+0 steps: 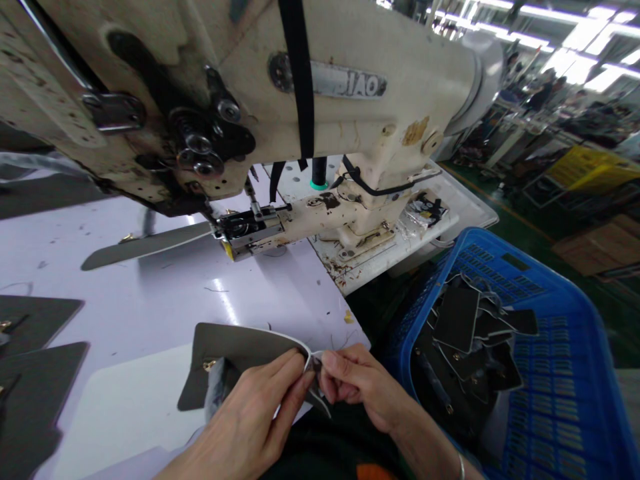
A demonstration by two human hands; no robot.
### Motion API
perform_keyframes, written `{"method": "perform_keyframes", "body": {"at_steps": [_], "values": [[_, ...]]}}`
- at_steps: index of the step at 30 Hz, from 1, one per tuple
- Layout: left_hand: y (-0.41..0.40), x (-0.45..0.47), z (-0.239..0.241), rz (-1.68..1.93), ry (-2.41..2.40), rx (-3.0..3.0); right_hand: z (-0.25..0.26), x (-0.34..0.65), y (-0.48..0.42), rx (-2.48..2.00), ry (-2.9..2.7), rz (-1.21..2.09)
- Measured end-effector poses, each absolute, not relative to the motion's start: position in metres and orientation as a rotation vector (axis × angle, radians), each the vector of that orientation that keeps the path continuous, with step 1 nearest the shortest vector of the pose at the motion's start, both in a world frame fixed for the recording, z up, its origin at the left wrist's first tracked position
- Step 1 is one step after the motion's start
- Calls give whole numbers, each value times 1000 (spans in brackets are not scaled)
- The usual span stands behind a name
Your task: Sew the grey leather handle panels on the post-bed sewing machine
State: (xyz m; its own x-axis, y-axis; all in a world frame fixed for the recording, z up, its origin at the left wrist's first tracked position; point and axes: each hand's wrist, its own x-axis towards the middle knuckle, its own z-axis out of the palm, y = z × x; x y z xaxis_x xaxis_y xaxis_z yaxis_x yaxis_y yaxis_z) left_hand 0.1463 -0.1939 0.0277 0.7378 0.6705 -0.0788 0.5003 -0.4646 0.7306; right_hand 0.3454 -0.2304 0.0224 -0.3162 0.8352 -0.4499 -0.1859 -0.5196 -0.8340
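Note:
A dark grey leather-like panel (240,347) with a white edge is held low over the table, bent near its right end. My left hand (267,393) is closed on it, thumb and fingers pinching beside the bend. Close by on the right, my right hand (357,380) pinches the end of the white edging (316,357); its fingertips partly hide that spot. A small gold metal fitting and clear plastic wrap show on the panel left of my left hand. Above stands a cream sewing machine (340,127), with another grey panel (150,247) lying up against its needle area.
More grey panels (40,393) lie at the table's left edge, near a white sheet (125,400). A blue plastic basket (565,280) with several dark panels stands at the right. Loose threads lie on the white table (175,300). Yellow crates (590,170) and people appear far behind.

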Motion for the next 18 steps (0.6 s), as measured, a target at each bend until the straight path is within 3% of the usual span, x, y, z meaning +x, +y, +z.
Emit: {"method": "perform_keyframes", "body": {"at_steps": [6, 18], "values": [[-195, 141, 25, 291, 901, 2152, 34, 342, -229, -1426, -1171, 1236], [-183, 148, 57, 271, 937, 2299, 33, 335, -226, -1209, -1424, 1052]]}}
